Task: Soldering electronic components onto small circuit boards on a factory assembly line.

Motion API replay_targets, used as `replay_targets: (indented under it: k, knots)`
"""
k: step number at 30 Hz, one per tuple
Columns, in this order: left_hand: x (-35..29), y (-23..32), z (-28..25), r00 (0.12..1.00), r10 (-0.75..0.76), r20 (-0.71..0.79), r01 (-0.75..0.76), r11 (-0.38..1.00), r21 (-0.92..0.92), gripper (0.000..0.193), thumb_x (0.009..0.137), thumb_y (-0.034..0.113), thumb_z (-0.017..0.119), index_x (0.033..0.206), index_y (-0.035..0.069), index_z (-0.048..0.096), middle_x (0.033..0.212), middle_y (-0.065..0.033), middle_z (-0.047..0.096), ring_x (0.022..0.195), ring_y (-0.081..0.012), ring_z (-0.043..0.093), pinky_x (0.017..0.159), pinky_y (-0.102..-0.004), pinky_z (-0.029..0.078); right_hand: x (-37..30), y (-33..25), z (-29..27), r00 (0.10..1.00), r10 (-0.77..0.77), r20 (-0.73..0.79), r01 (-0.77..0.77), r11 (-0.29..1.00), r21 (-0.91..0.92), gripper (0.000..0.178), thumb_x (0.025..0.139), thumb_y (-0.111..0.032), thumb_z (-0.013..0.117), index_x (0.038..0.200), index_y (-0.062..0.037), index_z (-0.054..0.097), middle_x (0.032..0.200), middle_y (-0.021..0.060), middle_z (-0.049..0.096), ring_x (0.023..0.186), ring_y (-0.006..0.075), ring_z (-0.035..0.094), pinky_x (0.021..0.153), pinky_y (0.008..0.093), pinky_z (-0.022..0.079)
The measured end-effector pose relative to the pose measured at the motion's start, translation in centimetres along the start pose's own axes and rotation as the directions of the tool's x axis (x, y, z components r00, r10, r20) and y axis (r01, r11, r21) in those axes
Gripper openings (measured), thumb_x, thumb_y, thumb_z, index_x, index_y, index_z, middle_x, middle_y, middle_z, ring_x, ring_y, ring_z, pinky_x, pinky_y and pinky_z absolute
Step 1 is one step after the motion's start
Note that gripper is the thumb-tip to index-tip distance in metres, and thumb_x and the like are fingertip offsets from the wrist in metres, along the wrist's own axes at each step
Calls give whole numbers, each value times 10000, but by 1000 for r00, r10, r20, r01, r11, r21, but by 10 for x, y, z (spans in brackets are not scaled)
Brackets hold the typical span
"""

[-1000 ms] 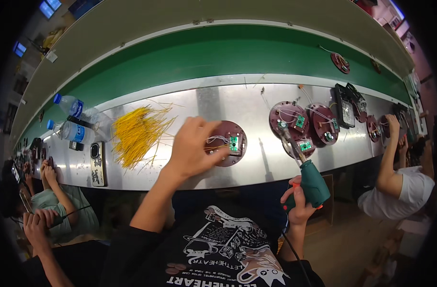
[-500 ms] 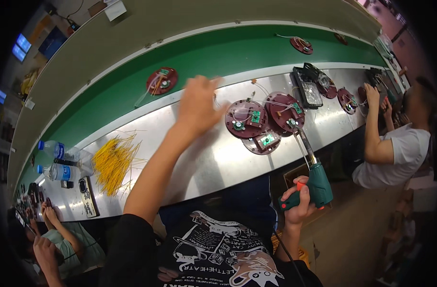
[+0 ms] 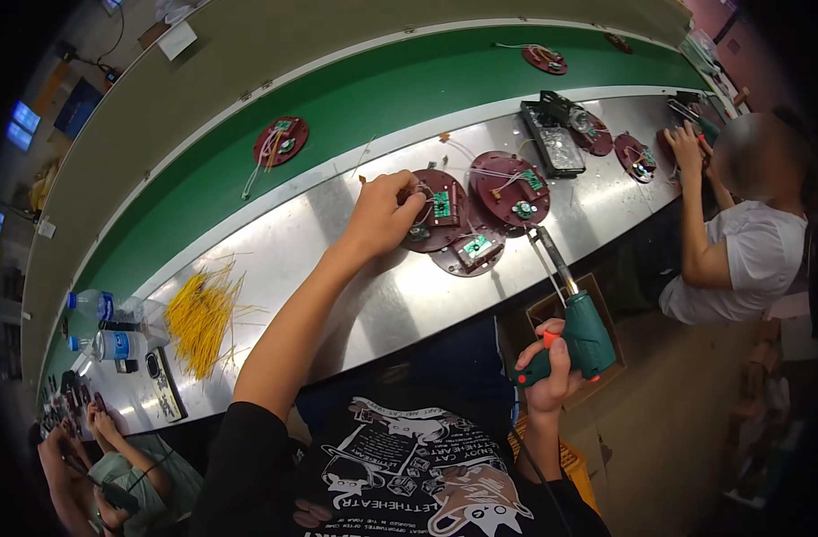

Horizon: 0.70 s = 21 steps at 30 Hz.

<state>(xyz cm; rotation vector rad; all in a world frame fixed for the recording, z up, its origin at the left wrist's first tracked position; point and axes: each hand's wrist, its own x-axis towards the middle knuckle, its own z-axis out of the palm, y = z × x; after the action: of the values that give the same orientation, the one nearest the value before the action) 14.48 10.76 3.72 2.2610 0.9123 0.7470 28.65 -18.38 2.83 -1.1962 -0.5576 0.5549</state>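
Note:
My right hand (image 3: 555, 369) grips a green soldering gun (image 3: 591, 336) with an orange trigger. Its metal tip points up at the near edge of a dark red round disc (image 3: 494, 191) that carries a small green circuit board and wires. My left hand (image 3: 386, 210) is at the left side of a second dark red disc (image 3: 452, 234), its fingers bent together over the wires there. What the fingertips pinch is hidden. Partly under both discs lies a third round piece (image 3: 467, 266) with a green board.
Yellow wires (image 3: 198, 327) lie piled at left, near a phone (image 3: 164, 385) and plastic bottles (image 3: 113, 345). Another disc (image 3: 280, 141) rests on the green strip behind. A black case (image 3: 552, 139) stands at right. A co-worker (image 3: 740, 242) sits beyond it; others work at lower left.
My left hand has come down from above the bench onto the left disc, its fingers closing. The soldering gun stays in my right hand, near the right disc. The view has shifted slightly.

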Motion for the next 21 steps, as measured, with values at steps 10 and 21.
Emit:
replay_targets:
  k: [10, 21]
  knots:
    - [-62, 20, -66, 957, -263, 122, 289, 899, -329, 165, 858, 128, 584, 840, -33, 612, 705, -100, 635, 701, -112, 596, 633, -281, 468, -3, 2, 15, 996, 6, 88, -6, 1000, 3, 299, 946, -188, 518, 1103, 67, 526, 1023, 208, 562, 480, 163, 563, 444, 270, 485]
    - [-139, -23, -69, 973, -214, -85, 228, 945, 234, 208, 803, 157, 658, 921, -12, 691, 824, -124, 628, 746, -270, 621, 717, -387, 528, -14, 14, 42, 932, 54, 358, -12, 993, -117, 321, 938, -207, 542, 1104, 68, 539, 1027, 214, 577, 481, 170, 579, 446, 273, 489]
